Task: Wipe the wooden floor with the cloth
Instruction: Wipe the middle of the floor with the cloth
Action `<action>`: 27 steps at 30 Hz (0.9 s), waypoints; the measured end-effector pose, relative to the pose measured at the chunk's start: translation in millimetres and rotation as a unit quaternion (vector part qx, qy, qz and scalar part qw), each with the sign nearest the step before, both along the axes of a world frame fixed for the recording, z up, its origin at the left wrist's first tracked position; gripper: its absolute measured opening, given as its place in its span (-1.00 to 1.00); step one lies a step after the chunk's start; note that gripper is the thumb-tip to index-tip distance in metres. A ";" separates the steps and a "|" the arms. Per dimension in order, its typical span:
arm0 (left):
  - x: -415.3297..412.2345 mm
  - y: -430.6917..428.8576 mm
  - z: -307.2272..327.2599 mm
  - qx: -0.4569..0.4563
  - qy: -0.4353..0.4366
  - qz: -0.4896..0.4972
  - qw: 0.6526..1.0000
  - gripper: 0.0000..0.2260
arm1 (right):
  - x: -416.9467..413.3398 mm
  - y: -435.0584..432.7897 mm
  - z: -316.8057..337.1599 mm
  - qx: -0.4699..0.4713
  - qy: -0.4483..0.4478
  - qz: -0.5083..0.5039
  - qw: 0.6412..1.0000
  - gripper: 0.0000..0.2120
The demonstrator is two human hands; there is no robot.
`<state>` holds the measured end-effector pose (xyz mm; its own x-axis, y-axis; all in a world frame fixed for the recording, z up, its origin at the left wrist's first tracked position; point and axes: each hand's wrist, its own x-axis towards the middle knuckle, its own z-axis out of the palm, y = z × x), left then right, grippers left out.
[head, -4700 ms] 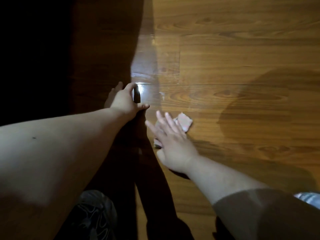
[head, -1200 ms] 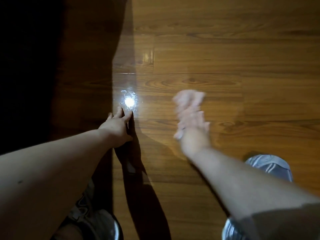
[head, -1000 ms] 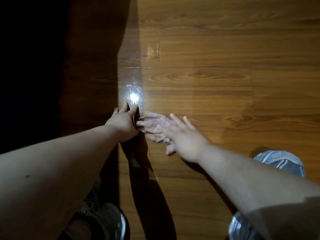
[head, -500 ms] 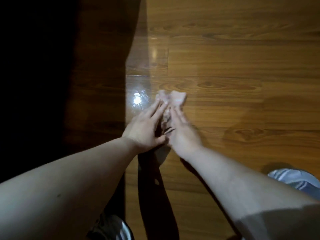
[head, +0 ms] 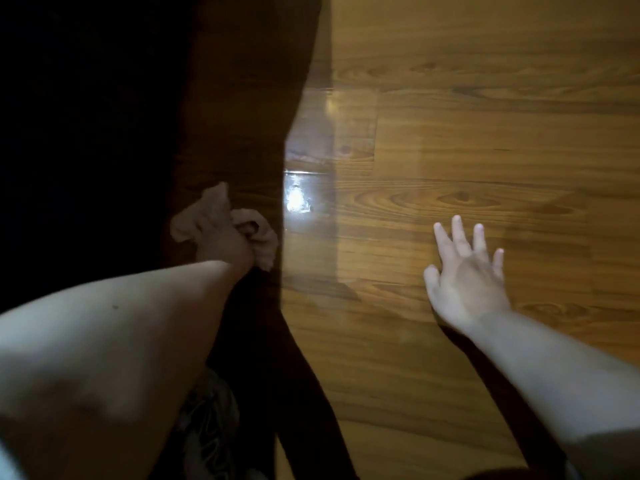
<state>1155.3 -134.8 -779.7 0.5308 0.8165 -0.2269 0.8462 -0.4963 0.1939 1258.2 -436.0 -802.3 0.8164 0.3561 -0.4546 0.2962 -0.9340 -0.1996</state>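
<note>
While left hand (head: pixel 221 249) is gripping cloth (head: pixel 265 239), right hand (head: pixel 465 282) is splaying open. Mid-wipe, I judge; floor (head: pixel 467 140) between hands is needing firm pressure next.

The view is dim overall and split by a hard edge. The left third sinks into near-black shadow (head: pixel 86 116), while the wooden floor (head: pixel 485 150) on the right glows warm amber. A small white glare (head: pixel 296 199) sits on the glossy boards just at the shadow's border with a paler sheen above it, so the light seems to fall from above (its source is out of view). The left hand (head: pixel 221 240) and the cloth (head: pixel 266 242) it grips lie in the shade, dull and soft-edged. The right hand (head: pixel 464 282) is lit, pale and slightly blurred, with a dark streak under its forearm. Board lines bow toward the frame's edges, and the near left forearm is out of focus.
</note>
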 end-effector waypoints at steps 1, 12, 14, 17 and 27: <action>2.2 8.6 4.5 0.011 0.031 0.035 0.999 -0.41 | 1.6 5.4 -1.6 -0.002 -0.004 -0.001 1.000 -0.37; 72.5 -46.4 -27.9 -0.015 -0.070 -0.313 0.947 -0.43 | 81.9 70.6 -10.6 -0.074 0.001 0.079 0.994 -0.41; 80.6 -18.6 -35.0 0.022 -0.076 -0.248 0.966 -0.51 | 96.2 78.8 -10.7 -0.079 -0.005 0.076 0.994 -0.39; 88.0 46.7 -37.9 0.081 0.009 -0.080 0.993 -0.51 | 116.6 94.6 -12.2 -0.079 0.010 0.043 0.996 -0.37; 172.3 39.3 -34.2 -0.083 -0.063 -0.263 0.959 -0.53 | 118.3 99.9 -13.9 -0.094 0.049 0.056 0.993 -0.33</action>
